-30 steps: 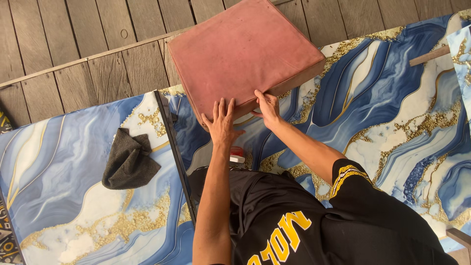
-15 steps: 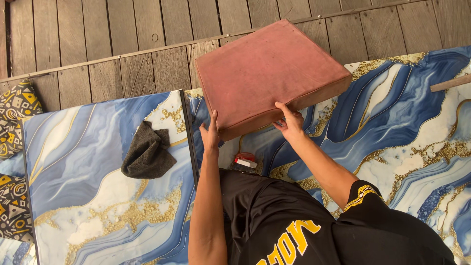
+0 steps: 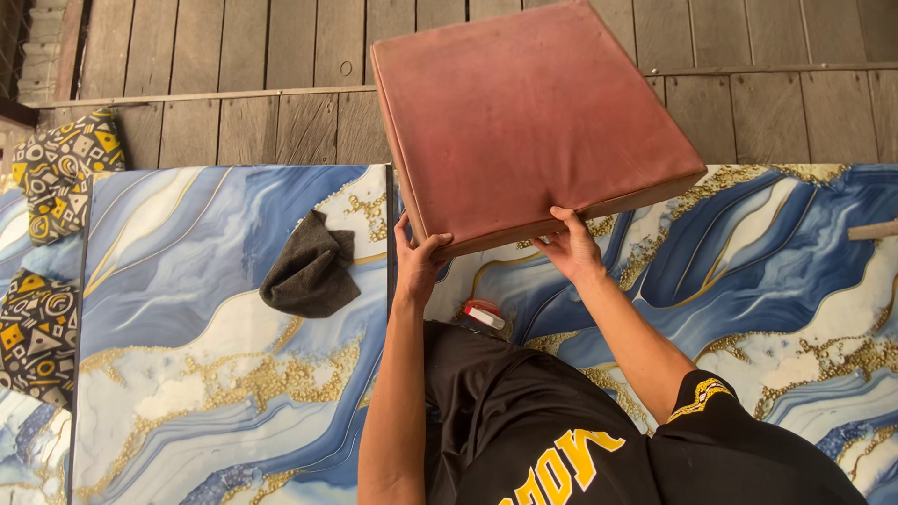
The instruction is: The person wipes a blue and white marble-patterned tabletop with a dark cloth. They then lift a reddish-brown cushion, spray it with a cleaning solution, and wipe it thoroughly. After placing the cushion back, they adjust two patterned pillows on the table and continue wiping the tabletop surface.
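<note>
A large square cushion [image 3: 524, 122] in dusty red is lifted in front of me, tilted over the blue, white and gold marbled surface [image 3: 187, 374]. My left hand [image 3: 418, 257] grips its near left corner. My right hand [image 3: 571, 245] holds the near edge a little further right, thumb on top. A small spray bottle with a red and white head [image 3: 484, 314] lies on the surface just below my hands, partly hidden by my black shirt.
A crumpled dark grey cloth [image 3: 311, 269] lies on the marbled surface left of my hands. Patterned yellow and black cushions [image 3: 64, 168] sit at the far left. Grey wooden decking [image 3: 224, 93] runs behind the surface. A dark seam [image 3: 389, 224] divides the panels.
The cushion has come up and nearer to me, with both hands still gripping its near edge. The view has shifted so the patterned cushions at the left show more.
</note>
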A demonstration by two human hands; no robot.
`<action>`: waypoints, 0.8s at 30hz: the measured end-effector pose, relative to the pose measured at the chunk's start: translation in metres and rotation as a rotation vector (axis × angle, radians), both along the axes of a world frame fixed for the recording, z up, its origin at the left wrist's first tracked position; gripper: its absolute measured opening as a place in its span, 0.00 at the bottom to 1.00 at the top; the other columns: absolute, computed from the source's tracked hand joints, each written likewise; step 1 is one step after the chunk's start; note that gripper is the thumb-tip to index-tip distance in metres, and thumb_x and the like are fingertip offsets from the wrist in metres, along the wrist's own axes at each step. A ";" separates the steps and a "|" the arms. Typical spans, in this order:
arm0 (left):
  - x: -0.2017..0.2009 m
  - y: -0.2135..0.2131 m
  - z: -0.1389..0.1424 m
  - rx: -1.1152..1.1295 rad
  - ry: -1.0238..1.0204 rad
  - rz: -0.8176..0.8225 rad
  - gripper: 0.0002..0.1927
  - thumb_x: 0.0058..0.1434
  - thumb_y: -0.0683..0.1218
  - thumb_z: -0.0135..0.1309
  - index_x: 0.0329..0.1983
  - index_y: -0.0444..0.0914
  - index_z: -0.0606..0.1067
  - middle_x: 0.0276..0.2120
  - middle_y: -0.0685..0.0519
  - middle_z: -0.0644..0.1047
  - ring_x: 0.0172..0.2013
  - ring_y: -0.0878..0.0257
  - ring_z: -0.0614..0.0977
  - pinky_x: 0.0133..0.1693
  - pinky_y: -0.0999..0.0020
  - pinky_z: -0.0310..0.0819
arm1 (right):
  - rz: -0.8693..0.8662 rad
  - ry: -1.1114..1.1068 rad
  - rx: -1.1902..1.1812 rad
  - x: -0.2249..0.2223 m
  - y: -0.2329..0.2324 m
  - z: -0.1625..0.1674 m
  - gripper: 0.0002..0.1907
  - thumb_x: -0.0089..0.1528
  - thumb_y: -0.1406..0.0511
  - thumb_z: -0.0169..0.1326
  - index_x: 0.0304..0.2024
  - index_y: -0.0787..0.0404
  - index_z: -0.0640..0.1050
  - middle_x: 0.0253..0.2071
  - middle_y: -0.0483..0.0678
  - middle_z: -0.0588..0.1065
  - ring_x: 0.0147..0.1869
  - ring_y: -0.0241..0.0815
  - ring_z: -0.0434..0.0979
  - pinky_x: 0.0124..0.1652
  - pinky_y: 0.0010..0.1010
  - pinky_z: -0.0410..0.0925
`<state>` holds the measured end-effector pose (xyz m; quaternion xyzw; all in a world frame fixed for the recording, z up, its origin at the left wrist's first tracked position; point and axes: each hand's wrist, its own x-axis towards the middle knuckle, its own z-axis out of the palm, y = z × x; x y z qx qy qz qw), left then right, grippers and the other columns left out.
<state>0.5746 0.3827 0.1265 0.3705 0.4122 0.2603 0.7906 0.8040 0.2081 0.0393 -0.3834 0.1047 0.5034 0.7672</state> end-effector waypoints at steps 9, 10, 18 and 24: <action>-0.058 0.025 0.049 -0.087 -0.143 0.238 0.44 0.55 0.56 0.61 0.70 0.44 0.53 0.60 0.43 0.70 0.53 0.54 0.80 0.51 0.56 0.78 | 0.235 -0.159 0.255 -0.007 0.061 0.052 0.29 0.60 0.64 0.61 0.63 0.61 0.69 0.58 0.51 0.71 0.58 0.46 0.74 0.57 0.43 0.70; -0.071 0.030 0.052 -0.072 -0.245 0.248 0.42 0.58 0.57 0.61 0.70 0.39 0.57 0.61 0.43 0.70 0.55 0.55 0.80 0.53 0.56 0.78 | 0.269 -0.163 0.277 -0.016 0.072 0.061 0.32 0.58 0.65 0.60 0.64 0.61 0.67 0.59 0.50 0.71 0.60 0.46 0.74 0.58 0.43 0.71; -0.235 0.029 0.041 0.183 -0.254 0.717 0.34 0.59 0.46 0.59 0.67 0.32 0.64 0.57 0.42 0.73 0.54 0.54 0.79 0.56 0.58 0.76 | 0.713 -0.341 0.355 -0.139 0.189 0.127 0.39 0.55 0.71 0.58 0.68 0.56 0.61 0.60 0.46 0.69 0.61 0.43 0.74 0.56 0.39 0.73; -0.336 -0.055 0.031 0.199 -0.308 1.128 0.34 0.59 0.42 0.60 0.68 0.33 0.62 0.57 0.44 0.72 0.57 0.52 0.77 0.58 0.56 0.74 | 1.007 -0.405 0.402 -0.274 0.254 0.124 0.29 0.57 0.72 0.62 0.61 0.65 0.69 0.52 0.46 0.73 0.53 0.42 0.77 0.50 0.36 0.76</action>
